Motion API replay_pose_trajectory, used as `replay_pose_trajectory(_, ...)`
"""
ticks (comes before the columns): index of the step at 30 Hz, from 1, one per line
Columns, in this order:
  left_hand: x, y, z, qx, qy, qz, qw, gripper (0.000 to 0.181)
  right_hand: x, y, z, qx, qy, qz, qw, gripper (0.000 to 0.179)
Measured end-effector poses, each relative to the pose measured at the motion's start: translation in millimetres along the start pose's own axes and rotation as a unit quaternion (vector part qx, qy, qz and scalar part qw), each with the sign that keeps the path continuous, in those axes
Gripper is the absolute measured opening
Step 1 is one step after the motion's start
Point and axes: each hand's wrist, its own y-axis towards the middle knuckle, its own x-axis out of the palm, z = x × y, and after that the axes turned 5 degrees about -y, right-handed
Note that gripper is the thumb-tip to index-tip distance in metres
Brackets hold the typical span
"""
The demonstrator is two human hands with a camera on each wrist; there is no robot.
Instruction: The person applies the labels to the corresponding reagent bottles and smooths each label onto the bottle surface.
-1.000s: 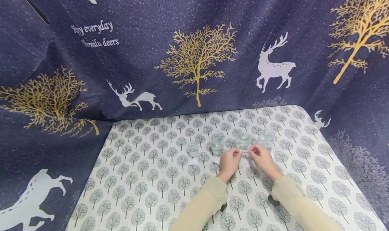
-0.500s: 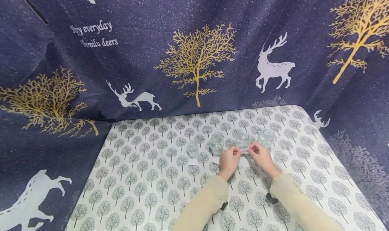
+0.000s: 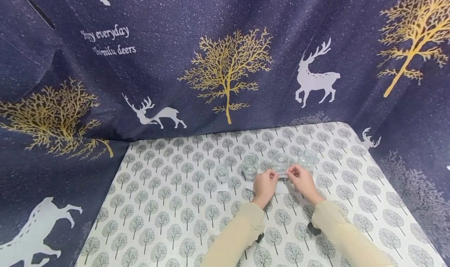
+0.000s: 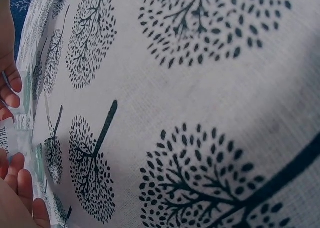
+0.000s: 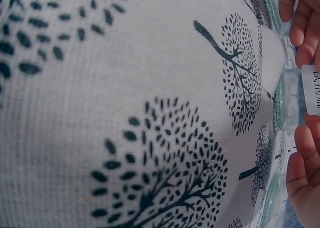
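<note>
Between my two hands a small white label [image 5: 311,90] with dark printed characters is stretched in front of a clear glass jar [image 3: 280,161]. My left hand [image 3: 265,187] pinches its left end with thumb and forefinger. At the other end, my right hand [image 3: 304,183] pinches it the same way. From the head view I cannot tell whether the label touches the glass. The right wrist view shows it close against the jar's side. Under the hands lies a white sheet of paper [image 3: 282,187], partly covered.
To the left in the row stand a glass jar [image 3: 250,166] and a smaller one [image 3: 222,173], with a white slip [image 3: 222,187] before it. Another glass jar [image 3: 308,159] stands to the right. A tree-patterned cloth [image 3: 168,220] covers the table; a dark blue curtain [image 3: 158,72] hangs behind.
Both hands stay at the same jar, still holding the label. The right fingertips have shifted very slightly left, closer to the left hand.
</note>
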Motion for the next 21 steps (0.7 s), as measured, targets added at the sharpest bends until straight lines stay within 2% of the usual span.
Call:
replay_pose_trajectory(9,1.0,0.1,-0.7,0.017,0.03,0.012,0.9993,0.009,-0.4,0.7,-1.0,0.006,0.021,-0.007,0.9997,0.013)
replay_pose_trajectory(16,1.1,0.5,-0.8,0.02,0.032,0.008,0.9992,0.01,-0.6,1.1,-2.0,0.003,0.008,-0.002,1.0,0.015)
replay_pose_trajectory(21,0.4,0.5,0.3,0.02,0.042,0.011,0.9989,0.011,-1.7,-0.2,-4.1,0.003,0.003,-0.01,0.9999,0.032)
